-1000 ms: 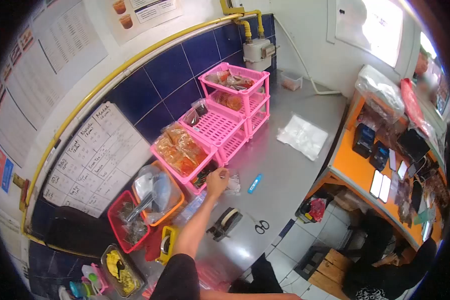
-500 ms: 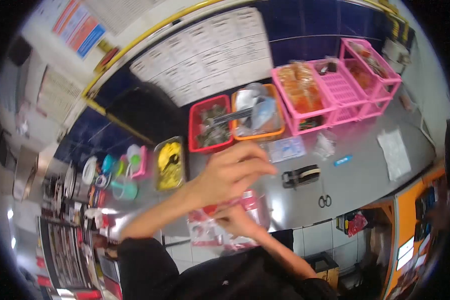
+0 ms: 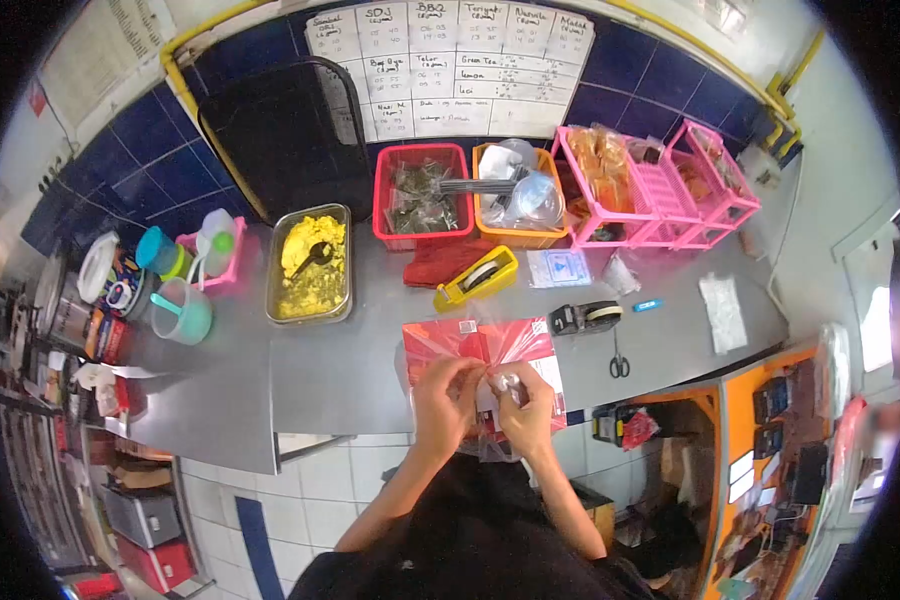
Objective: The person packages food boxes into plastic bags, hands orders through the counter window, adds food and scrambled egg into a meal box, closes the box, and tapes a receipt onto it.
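Note:
At the counter's front edge, a clear plastic bag (image 3: 488,447) lies over a red-and-white printed box (image 3: 432,343), its film gathered in the middle. My left hand (image 3: 442,408) pinches the gathered film with thumb and forefinger. Close beside it, my right hand (image 3: 526,412) grips the same plastic, with a crumpled bunch showing between the fingers. The fingertips almost meet. Just beyond the box sits a yellow tape dispenser (image 3: 478,278) with a roll in it.
Behind are a red basket (image 3: 422,240) of small packets, an orange basket (image 3: 522,236) and pink racks (image 3: 658,215). A glass container (image 3: 311,312) of yellow food stands left. On the right lie a black tape dispenser (image 3: 585,318), scissors (image 3: 620,362) and a blue item (image 3: 647,305).
My hands were crossed, left above right, and blurred; now they are side by side at the gathered plastic. The camera view has shifted and levelled, and the yellow dispenser now shows.

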`<state>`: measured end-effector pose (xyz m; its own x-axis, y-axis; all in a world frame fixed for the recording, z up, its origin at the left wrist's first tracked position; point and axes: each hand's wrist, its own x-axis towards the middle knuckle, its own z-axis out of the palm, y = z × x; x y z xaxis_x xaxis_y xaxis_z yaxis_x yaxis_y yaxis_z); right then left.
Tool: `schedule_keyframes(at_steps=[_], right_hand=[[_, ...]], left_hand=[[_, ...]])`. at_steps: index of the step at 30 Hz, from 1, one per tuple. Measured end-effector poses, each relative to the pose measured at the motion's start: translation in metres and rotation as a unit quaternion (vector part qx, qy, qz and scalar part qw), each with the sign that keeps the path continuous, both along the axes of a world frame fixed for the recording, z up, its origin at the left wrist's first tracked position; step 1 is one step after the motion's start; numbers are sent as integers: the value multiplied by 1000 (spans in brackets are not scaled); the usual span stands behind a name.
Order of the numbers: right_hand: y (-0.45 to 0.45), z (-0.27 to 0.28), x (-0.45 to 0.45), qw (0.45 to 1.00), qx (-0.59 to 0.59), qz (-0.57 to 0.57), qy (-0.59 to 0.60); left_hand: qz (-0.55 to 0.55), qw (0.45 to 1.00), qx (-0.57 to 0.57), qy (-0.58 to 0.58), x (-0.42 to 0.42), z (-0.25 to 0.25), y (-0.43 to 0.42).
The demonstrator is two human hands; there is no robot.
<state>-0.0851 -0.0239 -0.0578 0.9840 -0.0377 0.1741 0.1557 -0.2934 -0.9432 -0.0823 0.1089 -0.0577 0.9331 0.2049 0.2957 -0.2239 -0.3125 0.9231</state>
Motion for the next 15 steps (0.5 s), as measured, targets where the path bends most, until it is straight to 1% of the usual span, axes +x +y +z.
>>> schedule_keyframes(at_steps=[1,3,5,7,8,9,10,11,13,15], right_hand=[[2,-2,-3,1000,-10,2,-4],[5,-7,-6,999,12,-39,-13],[6,-10,-8,999,2,-42,-14],[10,-11,-7,997,6,-54,-45],[12,-9,-6,997,8,-52,-48],[13,-8,-4,995,-16,-49,-87],[14,-6,-2,990,-40,-46,-127],[16,2,-2,990,-41,-43,-131],[20,20,-7,986,-111,-33,-116],[19,16,-6,986,-107,-26,-126]], left_hand=[[2,1000,-10,-4,-2,-3,1],[-35,998,8,-49,-2,-3,5],[-44,997,18,-55,-6,-9,9],[-53,996,35,-63,-7,-9,13],[-83,996,-10,-31,-9,-7,14],[-114,992,-55,1,-10,-6,15],[-112,992,-54,-3,-9,-7,15],[-104,993,-47,1,-7,-9,14],[-95,995,-41,1,-2,-17,14],[-130,991,-25,16,3,-19,17]])
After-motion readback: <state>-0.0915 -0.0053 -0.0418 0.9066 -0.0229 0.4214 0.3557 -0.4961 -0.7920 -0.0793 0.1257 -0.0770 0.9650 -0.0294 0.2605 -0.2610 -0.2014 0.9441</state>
